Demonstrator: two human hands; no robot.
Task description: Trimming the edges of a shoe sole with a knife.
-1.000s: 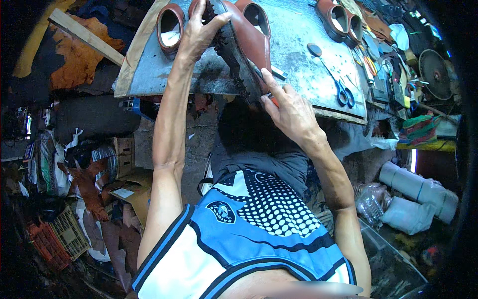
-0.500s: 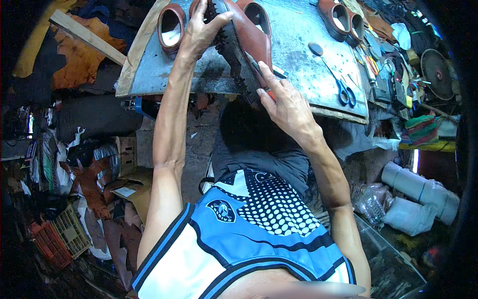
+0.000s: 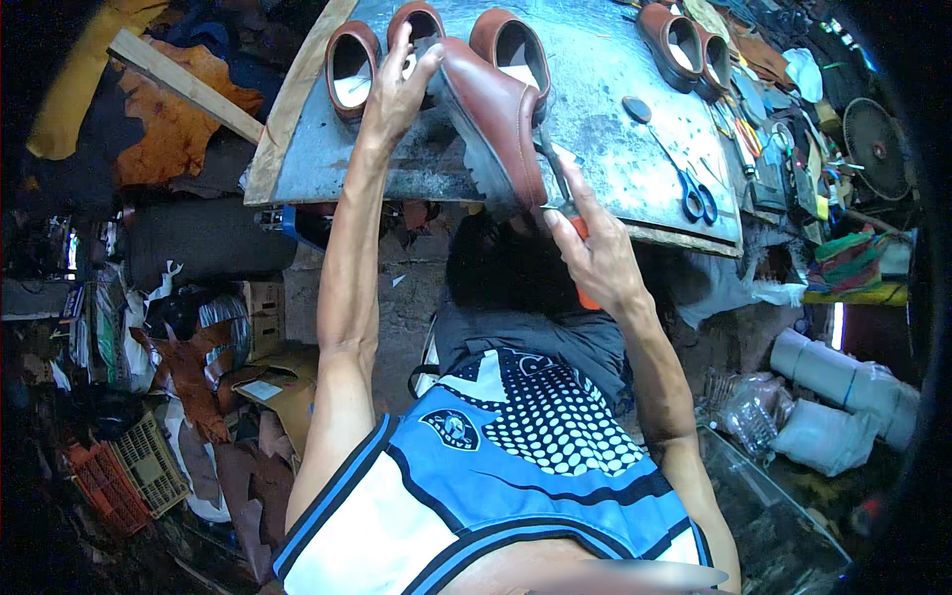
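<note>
A brown leather shoe (image 3: pixel 501 114) with a thick dark lugged sole is held above the worktable's near edge. My left hand (image 3: pixel 397 94) grips its far end, thumb toward the upper and the other fingers partly hidden. In my right hand (image 3: pixel 600 253) is an orange-handled tool (image 3: pixel 587 293) with a long, narrow, dark metal blade, its exact kind unclear. The blade stands beside the shoe's right side, index finger stretched along it. Around the held shoe sit more brown shoes: one at the left (image 3: pixel 352 71), one behind (image 3: pixel 415 18) and one at the right (image 3: pixel 513 50).
The worktable (image 3: pixel 615 164) has a worn grey top. On its right lie blue-handled scissors (image 3: pixel 697 198), a dark oval-headed tool (image 3: pixel 637 109) and a brown shoe pair (image 3: pixel 669 45). Tools crowd the right edge near a round fan (image 3: pixel 878 144). Leather scraps and crates (image 3: pixel 149 461) fill the left.
The shoe has turned from showing its sole to showing its brown upper. My right hand has drawn back slightly toward me, and the tool's blade now stands apart from the sole.
</note>
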